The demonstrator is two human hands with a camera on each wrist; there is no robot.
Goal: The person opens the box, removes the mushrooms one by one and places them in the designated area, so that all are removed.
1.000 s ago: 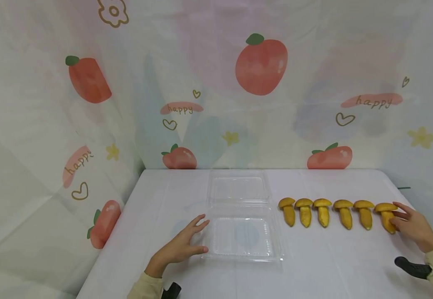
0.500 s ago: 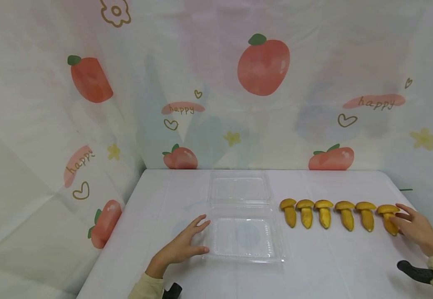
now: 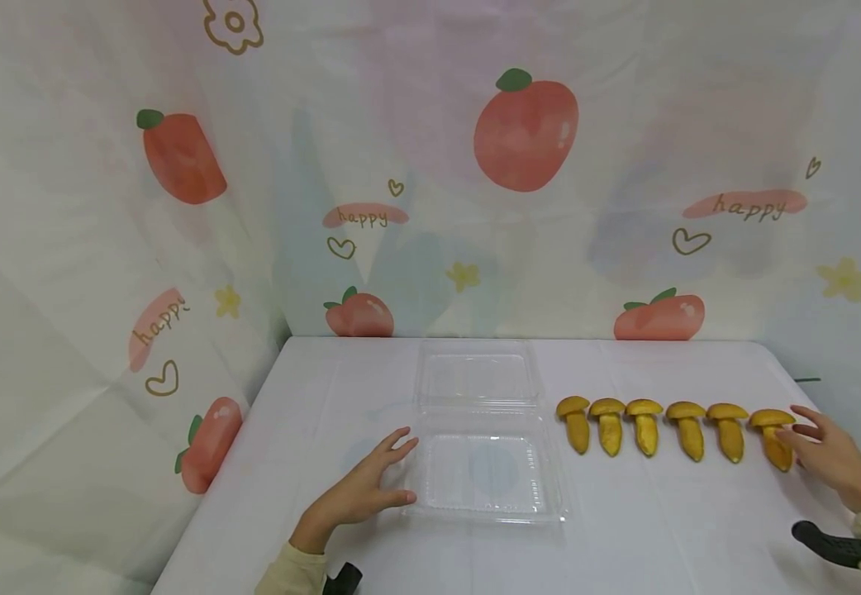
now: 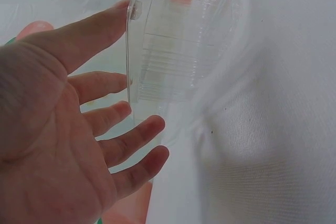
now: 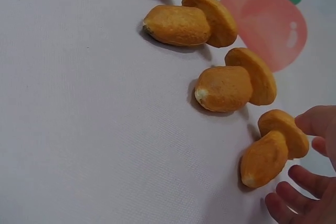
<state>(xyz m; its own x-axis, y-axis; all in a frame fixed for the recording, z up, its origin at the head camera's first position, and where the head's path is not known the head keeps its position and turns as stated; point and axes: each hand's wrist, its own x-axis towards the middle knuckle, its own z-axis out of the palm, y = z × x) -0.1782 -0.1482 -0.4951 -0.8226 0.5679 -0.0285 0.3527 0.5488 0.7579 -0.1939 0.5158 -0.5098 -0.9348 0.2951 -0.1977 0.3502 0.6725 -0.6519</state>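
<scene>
Several yellow-brown mushrooms lie in a row on the right half of the table, caps pointing away. Beside the rightmost mushroom [image 3: 776, 446] is my right hand [image 3: 832, 459], fingers spread and loosely bent. In the right wrist view the thumb overlaps that mushroom's cap [image 5: 286, 132]; whether it touches, I cannot tell. A clear plastic clamshell box [image 3: 482, 471] lies unfolded mid-table, its lid [image 3: 475, 376] flat behind the base. At the box's left edge my left hand [image 3: 359, 489] has its fingers spread, and the left wrist view shows the thumb against the rim.
The white-covered table [image 3: 624, 529] meets a fruit-printed cloth backdrop [image 3: 416, 149] at the back and left. Another mushroom [image 3: 576, 426] is the one nearest the box's right side. Black straps or mounts [image 3: 828, 545] stick out at both wrists.
The view has shifted slightly, so everything sits a little to the right. The right hand has barely moved beside the rightmost mushroom; the left hand stays at the box's edge.
</scene>
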